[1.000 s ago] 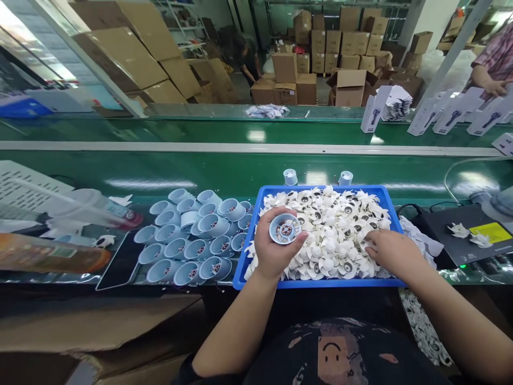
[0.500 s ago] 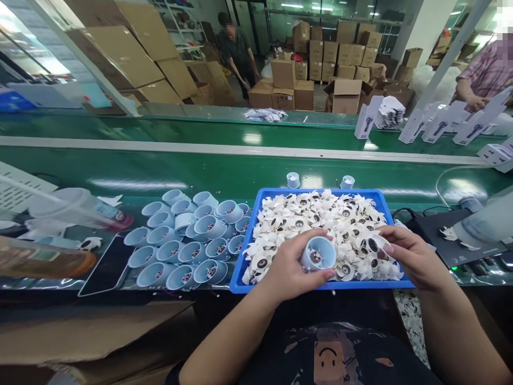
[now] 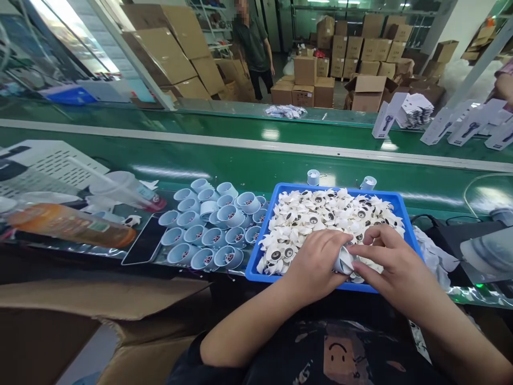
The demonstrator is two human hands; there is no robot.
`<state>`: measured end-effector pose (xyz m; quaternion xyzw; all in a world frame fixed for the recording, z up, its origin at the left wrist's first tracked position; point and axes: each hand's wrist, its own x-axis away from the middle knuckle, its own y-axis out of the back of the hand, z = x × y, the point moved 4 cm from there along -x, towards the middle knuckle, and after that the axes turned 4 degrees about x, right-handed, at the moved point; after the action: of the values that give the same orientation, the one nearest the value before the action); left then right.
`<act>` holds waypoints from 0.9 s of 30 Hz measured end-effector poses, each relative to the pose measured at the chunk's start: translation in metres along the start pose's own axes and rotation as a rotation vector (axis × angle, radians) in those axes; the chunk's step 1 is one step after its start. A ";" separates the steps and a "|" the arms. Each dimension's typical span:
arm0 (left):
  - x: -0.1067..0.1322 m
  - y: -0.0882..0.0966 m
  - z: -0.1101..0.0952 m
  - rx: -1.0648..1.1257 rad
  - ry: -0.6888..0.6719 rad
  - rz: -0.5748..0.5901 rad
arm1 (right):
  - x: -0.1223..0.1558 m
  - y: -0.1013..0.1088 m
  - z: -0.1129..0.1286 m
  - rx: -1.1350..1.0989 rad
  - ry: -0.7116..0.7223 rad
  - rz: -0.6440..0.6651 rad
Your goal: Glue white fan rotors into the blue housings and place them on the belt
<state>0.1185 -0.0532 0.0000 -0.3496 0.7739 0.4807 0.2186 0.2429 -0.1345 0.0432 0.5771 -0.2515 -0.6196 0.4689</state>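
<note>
Holding a small pale blue cup (image 3: 343, 260) over the near edge of the blue tray (image 3: 264, 235), the left hand (image 3: 316, 264) has its fingers curled tight around it. The right hand (image 3: 395, 262) touches the cup's open end with fingers pinched together; what they pinch is hidden. White fan blades (image 3: 320, 216) fill the tray. More blue cups (image 3: 208, 227) sit just left of it on the bench.

A pale blue round housing (image 3: 343, 260), tilted, sits over the blue tray's (image 3: 262, 239) near edge.
</note>
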 end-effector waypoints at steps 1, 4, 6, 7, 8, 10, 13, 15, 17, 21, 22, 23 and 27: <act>0.000 0.001 0.000 -0.001 -0.002 -0.002 | -0.002 -0.001 0.000 -0.024 0.004 0.037; 0.001 0.005 0.001 0.002 0.001 -0.006 | -0.007 -0.004 -0.001 -0.156 -0.006 0.105; 0.001 0.006 0.002 -0.007 0.011 -0.012 | -0.007 -0.005 0.000 -0.210 -0.021 0.093; 0.001 0.007 0.003 -0.012 0.014 -0.014 | -0.006 -0.005 0.001 -0.202 -0.024 0.075; 0.001 0.007 0.003 -0.013 0.011 -0.014 | -0.006 -0.005 0.003 -0.165 -0.021 0.057; 0.000 0.006 0.001 -0.007 -0.013 -0.012 | -0.005 -0.006 0.007 -0.025 -0.010 0.021; -0.001 0.005 -0.002 -0.007 -0.054 -0.028 | -0.007 -0.012 0.011 0.119 -0.005 0.000; -0.001 0.005 -0.003 -0.022 -0.036 -0.055 | -0.009 -0.018 0.008 0.088 -0.013 0.001; 0.000 0.003 -0.003 -0.037 -0.002 -0.071 | -0.010 -0.024 0.003 0.032 -0.018 0.020; 0.004 0.001 0.000 -0.022 0.020 -0.014 | -0.003 -0.025 -0.006 -0.023 0.021 0.097; 0.005 0.003 0.003 -0.022 0.026 0.012 | 0.001 -0.022 -0.008 -0.056 0.039 0.113; 0.005 0.007 0.008 -0.032 0.042 0.043 | 0.008 -0.018 -0.010 -0.097 0.055 0.120; 0.000 0.035 0.047 -0.161 0.207 0.211 | 0.045 0.003 -0.029 -0.153 0.018 -0.028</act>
<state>0.0919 -0.0005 0.0000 -0.3303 0.7837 0.5229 0.0572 0.2760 -0.1686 0.0182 0.5487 -0.1909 -0.6382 0.5051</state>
